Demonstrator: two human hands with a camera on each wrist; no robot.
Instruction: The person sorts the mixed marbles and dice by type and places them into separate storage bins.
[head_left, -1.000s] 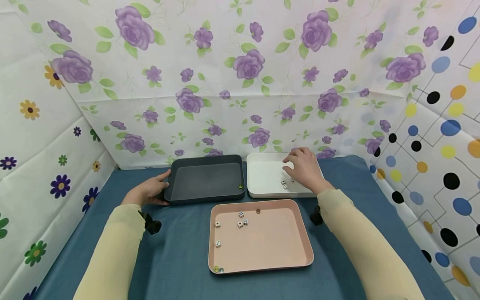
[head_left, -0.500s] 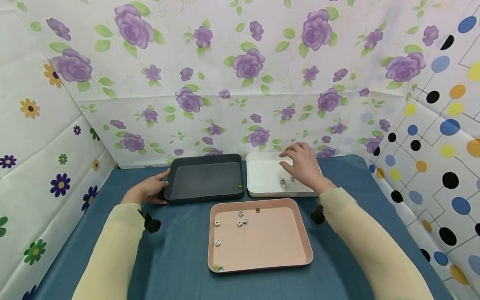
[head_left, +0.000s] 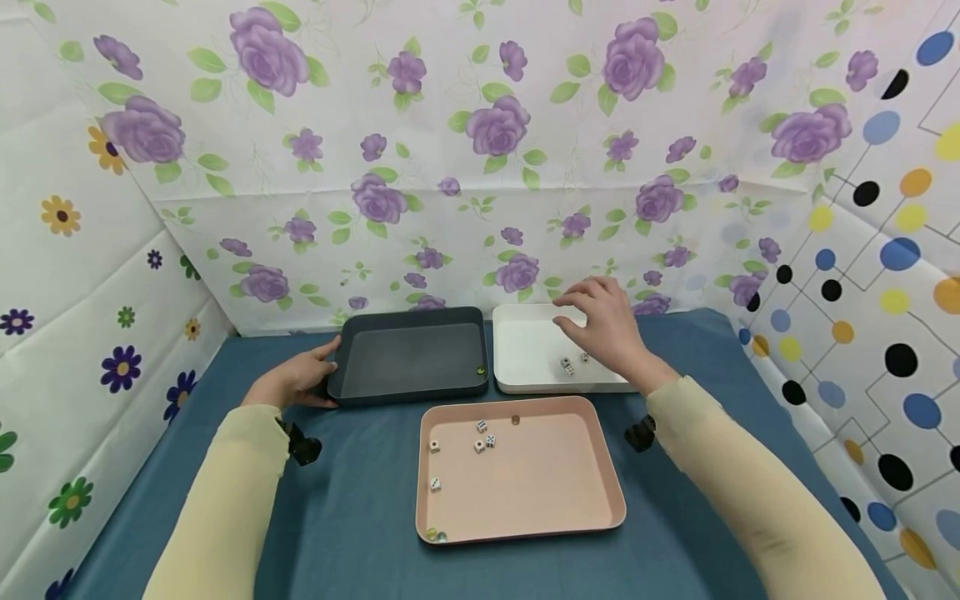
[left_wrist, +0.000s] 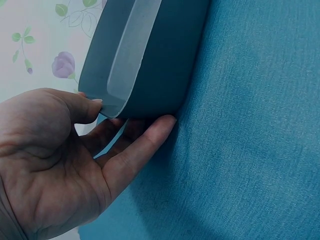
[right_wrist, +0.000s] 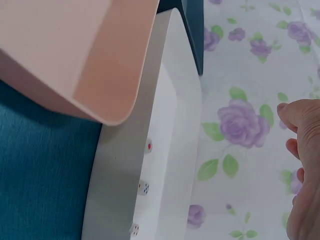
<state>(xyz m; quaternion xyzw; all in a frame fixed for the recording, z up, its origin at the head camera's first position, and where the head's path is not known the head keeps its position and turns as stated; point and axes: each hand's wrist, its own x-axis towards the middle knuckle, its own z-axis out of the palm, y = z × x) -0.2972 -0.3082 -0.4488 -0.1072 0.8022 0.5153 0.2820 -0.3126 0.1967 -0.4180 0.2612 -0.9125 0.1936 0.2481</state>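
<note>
At the left end of the dark grey tray [head_left: 405,354], my left hand [head_left: 300,377] grips it. The left wrist view shows the thumb [left_wrist: 89,109] at the rim and the fingers against the outer wall. A small green marble [head_left: 481,370] lies in this tray's near right corner. My right hand [head_left: 606,332] hovers above the right part of the white tray [head_left: 521,337], thumb and fingers apart, with nothing seen between them. Several white dice [head_left: 567,367] lie in the white tray near its front wall; the right hand covers part of that tray.
In front stands a pink tray [head_left: 540,487] with several dice [head_left: 481,446], a small brown piece [head_left: 515,420] near its back wall and two glass marbles [head_left: 432,534] in the near left corner. Blue cloth [head_left: 352,517] covers the table. A flowered curtain [head_left: 450,167] rises behind the trays.
My right hand has risen slightly away from the dice and shifted a little left, and the gap between thumb and fingers has widened. The left hand stays on the dark tray.
</note>
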